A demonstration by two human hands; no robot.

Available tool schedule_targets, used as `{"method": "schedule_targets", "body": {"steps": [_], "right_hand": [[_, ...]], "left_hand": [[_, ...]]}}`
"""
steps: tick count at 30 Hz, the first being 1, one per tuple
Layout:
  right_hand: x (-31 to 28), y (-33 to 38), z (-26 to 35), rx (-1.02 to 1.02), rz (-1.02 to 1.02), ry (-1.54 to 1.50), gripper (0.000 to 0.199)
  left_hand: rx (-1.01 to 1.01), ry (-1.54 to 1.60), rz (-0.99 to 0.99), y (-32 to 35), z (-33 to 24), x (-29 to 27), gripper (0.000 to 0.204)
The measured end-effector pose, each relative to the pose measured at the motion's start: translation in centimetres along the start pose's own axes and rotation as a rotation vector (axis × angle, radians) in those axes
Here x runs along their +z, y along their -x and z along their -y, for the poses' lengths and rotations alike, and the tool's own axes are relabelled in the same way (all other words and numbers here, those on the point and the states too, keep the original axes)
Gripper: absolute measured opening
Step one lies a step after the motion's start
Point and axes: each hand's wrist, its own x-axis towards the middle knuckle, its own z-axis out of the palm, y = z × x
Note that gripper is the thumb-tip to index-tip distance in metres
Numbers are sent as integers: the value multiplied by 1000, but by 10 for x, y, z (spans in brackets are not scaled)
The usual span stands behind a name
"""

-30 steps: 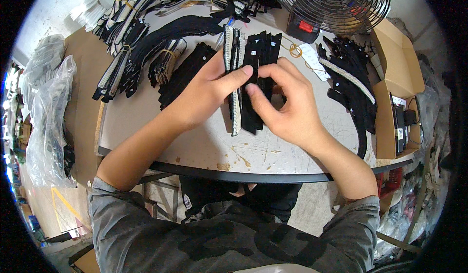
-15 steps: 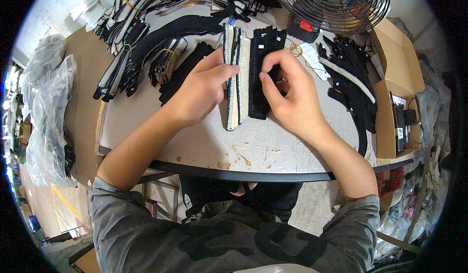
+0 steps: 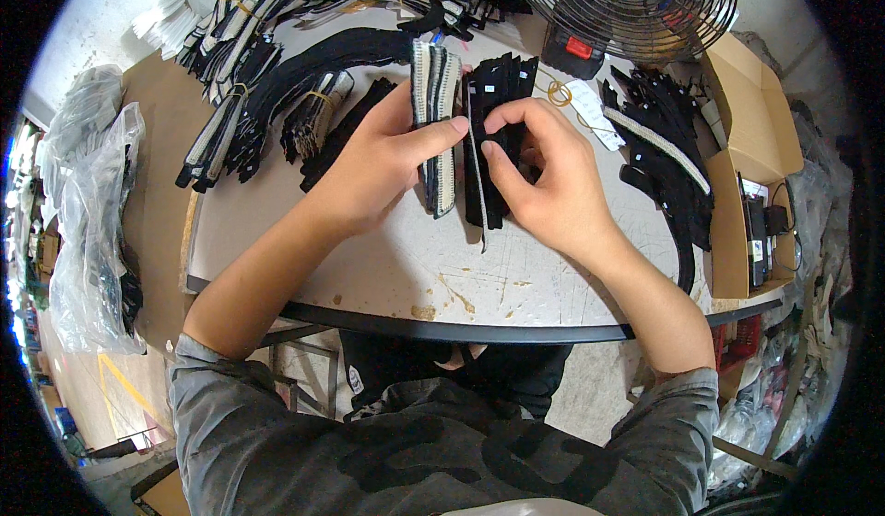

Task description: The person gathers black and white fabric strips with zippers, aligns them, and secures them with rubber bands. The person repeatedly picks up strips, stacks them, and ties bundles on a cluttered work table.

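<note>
Scratched pale tabletop [image 3: 369, 281] lies below; my left hand [image 3: 378, 161] clasps cream-and-black woven strips [image 3: 442, 175] bunched, apparently so none slips loose; my right hand [image 3: 558, 175] grips flat black fabric strips [image 3: 507, 83].

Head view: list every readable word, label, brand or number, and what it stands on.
No text reads clearly enough to quote.
White tags on the black strips: too small.
White slip: any print too small.
White label in the cardboard box: too small.
Dark shirt print: too indistinct.
</note>
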Motion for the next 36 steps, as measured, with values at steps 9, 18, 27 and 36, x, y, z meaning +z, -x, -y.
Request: {"method": "schedule_targets", "body": {"steps": [9, 18, 27, 36], "right_hand": [[1, -1, -5, 187, 47, -196, 20], [0, 0, -9, 75, 98, -73, 23], [0, 0, -8, -14, 35, -58, 21], [-2, -6, -18, -211, -119, 168, 27]], "left_hand": [[110, -118, 35, -3, 5, -5, 51], [137, -142, 40, -5, 7, -6, 51], [109, -195, 45, -3, 2, -8, 60], [67, -76, -18, -2, 1, -6, 51]]}}
